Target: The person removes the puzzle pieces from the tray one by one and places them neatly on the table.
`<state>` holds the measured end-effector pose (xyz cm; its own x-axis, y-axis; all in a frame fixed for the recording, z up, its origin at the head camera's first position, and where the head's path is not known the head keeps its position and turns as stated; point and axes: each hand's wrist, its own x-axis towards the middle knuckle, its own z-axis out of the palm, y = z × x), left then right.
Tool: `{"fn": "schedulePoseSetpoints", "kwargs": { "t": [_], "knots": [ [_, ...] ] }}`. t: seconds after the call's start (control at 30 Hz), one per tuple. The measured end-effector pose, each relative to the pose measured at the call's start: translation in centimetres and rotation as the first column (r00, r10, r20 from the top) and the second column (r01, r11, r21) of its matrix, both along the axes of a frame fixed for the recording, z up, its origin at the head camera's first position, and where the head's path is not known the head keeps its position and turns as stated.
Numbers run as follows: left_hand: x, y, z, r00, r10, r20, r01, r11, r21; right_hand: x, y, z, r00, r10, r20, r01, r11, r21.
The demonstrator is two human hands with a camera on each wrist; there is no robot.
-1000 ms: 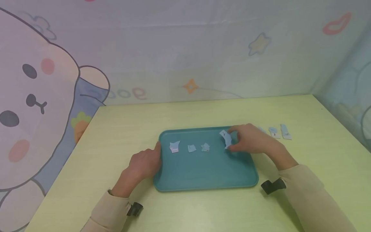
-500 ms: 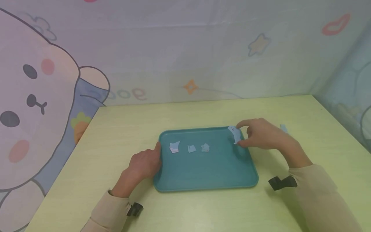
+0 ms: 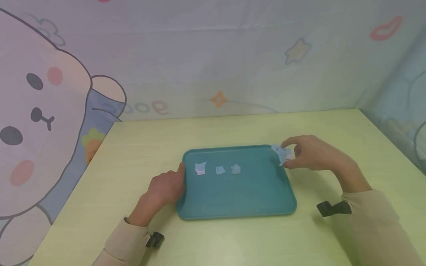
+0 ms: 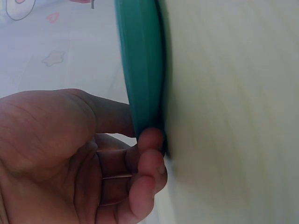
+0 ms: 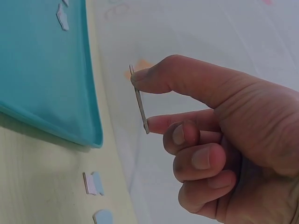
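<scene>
While three fingers [image 5: 201, 161] curl, the right hand [image 3: 317, 153] pinches a piece [image 3: 280, 153].

Head cam was evenly lit but sl. hazy, low contrast; tabletop [image 3: 233, 240] had faint glare nr front, w/ soft shadow under right sleeve [image 3: 376, 218]. L wrist cam: left hand [image 4: 79, 158] was dim, tabletop grain blurred. R wrist cam: tray [image 5: 46, 79] cast soft shadow; backdrop [image 5: 201, 28] looked washed out.

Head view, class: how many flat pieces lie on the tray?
3: the left piece, the middle piece and the right piece, in a row across the far half of the tray.
</scene>
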<state>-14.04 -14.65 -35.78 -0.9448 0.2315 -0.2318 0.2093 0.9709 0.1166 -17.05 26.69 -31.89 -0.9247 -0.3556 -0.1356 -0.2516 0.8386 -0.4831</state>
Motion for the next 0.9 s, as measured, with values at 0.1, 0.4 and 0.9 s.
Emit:
{"fn": "schedulePoseSetpoints", "kwargs": {
  "t": [0.1,0.4,0.9],
  "knots": [
    [0.0,0.0,0.0,1.0,-0.001,-0.001,0.001,1.0,0.002,0.0,0.5,0.1,1.0,-0.005,0.031,0.006,1.0,-0.012],
    [0.1,-0.1,0.1,1.0,-0.011,-0.006,0.011,1.0,0.013,-0.1,2.2,0.0,0.997,-0.014,0.082,0.013,1.0,0.007],
    [0.1,-0.1,0.1,1.0,0.001,0.004,-0.001,1.0,0.015,0.1,3.3,-1.3,0.98,0.005,0.198,-0.003,1.0,-0.007]
  ]
}}
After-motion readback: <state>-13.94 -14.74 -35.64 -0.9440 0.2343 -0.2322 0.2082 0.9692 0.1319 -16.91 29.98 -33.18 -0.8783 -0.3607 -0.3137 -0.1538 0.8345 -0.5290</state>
